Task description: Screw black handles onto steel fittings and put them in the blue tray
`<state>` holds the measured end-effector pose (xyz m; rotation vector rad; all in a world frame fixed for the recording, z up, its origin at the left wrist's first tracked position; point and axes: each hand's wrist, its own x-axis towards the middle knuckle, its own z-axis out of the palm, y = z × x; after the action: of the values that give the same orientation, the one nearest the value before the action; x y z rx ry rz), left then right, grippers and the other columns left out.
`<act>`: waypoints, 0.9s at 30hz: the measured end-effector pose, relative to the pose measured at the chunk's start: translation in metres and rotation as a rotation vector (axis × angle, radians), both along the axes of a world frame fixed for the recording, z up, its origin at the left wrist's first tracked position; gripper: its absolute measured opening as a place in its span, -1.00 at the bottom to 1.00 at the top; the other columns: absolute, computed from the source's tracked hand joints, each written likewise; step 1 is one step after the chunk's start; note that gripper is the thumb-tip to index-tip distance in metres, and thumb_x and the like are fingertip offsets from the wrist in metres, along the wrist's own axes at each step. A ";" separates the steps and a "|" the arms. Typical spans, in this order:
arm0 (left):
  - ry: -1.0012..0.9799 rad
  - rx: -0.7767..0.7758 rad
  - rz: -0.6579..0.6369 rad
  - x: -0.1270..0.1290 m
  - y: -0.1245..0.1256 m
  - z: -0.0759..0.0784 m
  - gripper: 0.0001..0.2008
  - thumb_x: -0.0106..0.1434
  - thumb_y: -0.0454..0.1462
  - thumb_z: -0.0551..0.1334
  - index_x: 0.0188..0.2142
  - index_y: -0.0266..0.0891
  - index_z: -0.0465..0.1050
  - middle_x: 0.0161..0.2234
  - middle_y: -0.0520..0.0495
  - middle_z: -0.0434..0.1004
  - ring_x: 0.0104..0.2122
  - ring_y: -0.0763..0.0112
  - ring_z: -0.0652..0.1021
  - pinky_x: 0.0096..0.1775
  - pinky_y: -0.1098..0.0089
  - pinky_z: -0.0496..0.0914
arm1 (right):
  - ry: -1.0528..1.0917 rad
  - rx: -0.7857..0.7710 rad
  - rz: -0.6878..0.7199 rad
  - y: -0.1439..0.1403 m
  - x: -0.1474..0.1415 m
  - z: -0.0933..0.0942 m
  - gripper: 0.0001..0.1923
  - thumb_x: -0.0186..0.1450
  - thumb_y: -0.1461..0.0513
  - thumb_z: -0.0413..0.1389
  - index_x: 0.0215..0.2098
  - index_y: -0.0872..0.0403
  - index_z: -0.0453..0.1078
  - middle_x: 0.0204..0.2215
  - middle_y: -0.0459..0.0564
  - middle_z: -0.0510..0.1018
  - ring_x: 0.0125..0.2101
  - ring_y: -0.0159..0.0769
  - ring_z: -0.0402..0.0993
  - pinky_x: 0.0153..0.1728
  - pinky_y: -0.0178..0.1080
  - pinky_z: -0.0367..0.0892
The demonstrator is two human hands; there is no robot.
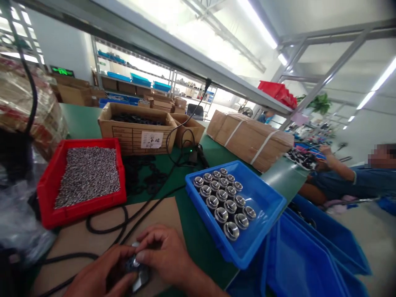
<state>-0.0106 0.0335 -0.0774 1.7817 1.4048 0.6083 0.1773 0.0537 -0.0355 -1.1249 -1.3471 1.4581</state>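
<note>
Nearest to you, at the bottom edge, your left hand [99,274] and right hand [165,253] are closed together on one small shiny round metal fitting [139,274], which sits between them just above the brown cardboard sheet [93,239] on the green table [198,235]. Your left fingers cup it from below, and your right fingers [145,255] pinch its top; what they are doing to it is hidden.

By my judgement you are fitting or seating a part on this piece, and the next move calls for a firm grip below while the top fingers turn or press squarely.

From your left, the red plastic bin of small grey metal parts [88,175] sits beyond the cardboard. Black cables [105,225] loop across the sheet close to your hands and could snag a wrist. Behind stands an open cardboard box of black rings [136,128]. To your right, the blue plastic tray [262,198] holds rows of similar metal fittings [224,198]. Further right, another person's arm [337,171] works well apart.
</note>
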 end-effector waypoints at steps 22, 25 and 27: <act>-0.041 0.047 -0.046 -0.003 -0.010 0.040 -0.79 0.20 -0.23 0.32 -0.16 -0.18 0.46 -0.35 0.05 0.49 -0.37 0.42 0.47 -0.33 0.43 0.29 | 0.011 -0.245 -0.003 -0.002 -0.013 -0.007 -0.76 0.03 0.14 0.36 -0.46 0.07 0.43 -0.12 -0.01 0.55 -0.21 -0.23 0.47 -0.15 -0.17 0.34; -0.043 0.056 -0.051 -0.003 -0.010 0.040 -0.80 0.20 -0.24 0.32 -0.17 -0.20 0.45 -0.35 0.04 0.50 -0.37 0.42 0.48 -0.33 0.43 0.30 | 0.059 -0.316 0.022 -0.003 -0.018 -0.006 -0.76 0.04 0.16 0.34 -0.46 0.07 0.39 -0.11 -0.02 0.55 -0.21 -0.23 0.46 -0.18 -0.18 0.33; -0.034 0.066 -0.055 -0.004 -0.009 0.040 -0.82 0.19 -0.25 0.31 -0.20 -0.21 0.44 -0.35 0.04 0.50 -0.37 0.42 0.48 -0.32 0.43 0.30 | 0.079 -0.341 0.033 -0.005 -0.020 -0.006 -0.77 0.05 0.17 0.32 -0.46 0.07 0.36 -0.09 -0.03 0.53 -0.21 -0.23 0.46 -0.20 -0.19 0.32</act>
<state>-0.0143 0.0240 -0.0370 1.8464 1.3226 0.6596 0.1569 0.0492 -0.0414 -1.2462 -1.0917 1.7838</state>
